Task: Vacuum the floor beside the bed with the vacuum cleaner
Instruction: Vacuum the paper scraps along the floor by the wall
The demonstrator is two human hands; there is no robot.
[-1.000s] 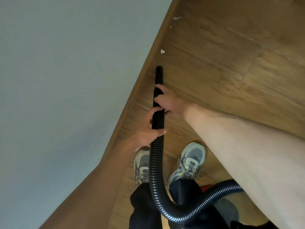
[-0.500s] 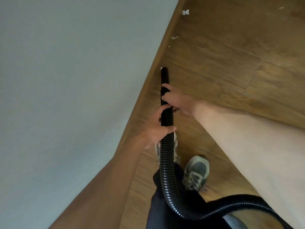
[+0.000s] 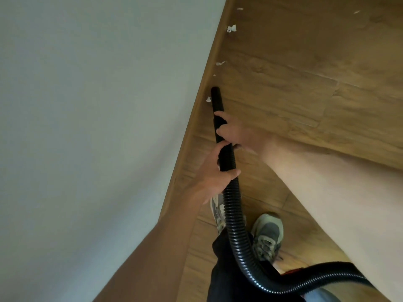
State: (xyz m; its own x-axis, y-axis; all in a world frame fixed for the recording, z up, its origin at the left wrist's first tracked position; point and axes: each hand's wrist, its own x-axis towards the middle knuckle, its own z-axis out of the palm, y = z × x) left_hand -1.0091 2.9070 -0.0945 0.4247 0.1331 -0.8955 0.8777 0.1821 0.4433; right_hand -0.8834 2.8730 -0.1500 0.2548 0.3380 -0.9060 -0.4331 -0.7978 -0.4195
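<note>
Counts: 1 vacuum hose (image 3: 234,214), 2 hands on it, 2 shoes, 6 white paper scraps.

The left hand (image 3: 214,173) is wrapped round the hose where the ribbed part meets the smooth nozzle tube (image 3: 218,105), w/ fingers curled round and thumb across the top. The right hand (image 3: 236,131) is clamped on the smooth tube just ahead of it. The 2 hands are nearly touching.

Hose is black, glossy and ribbed. It runs from the hands down btwn the shoes, bends right along the bottom of the view and exits lower right. Nozzle tube is plain, round, black, no brush head. Its tip is low by the floor (image 3: 305,62), right beside the bed's wood side rail (image 3: 192,131).

Nearest scrap (image 3: 208,99) lies just left of the tip, at the rail. 4 more rail scraps (image 3: 231,29) are strung along the rail farther ahead, 1 of them tiny. The far scrap (image 3: 356,12) is well apart, top right on the planks.

The bed (image 3: 87,127), pale grey-blue, fills the whole left side. Its rail cuts diagonally from bottom centre to top. Wood-look plank floor lies open ahead of the nozzle and to the right. The left shoe (image 3: 218,212) is close to the rail and partly under the hose; the right shoe (image 3: 267,234) is beside it. Dark trouser legs (image 3: 220,269) sit at the bottom. A red sliver shows behind the hose lower right, too little to tell what.
</note>
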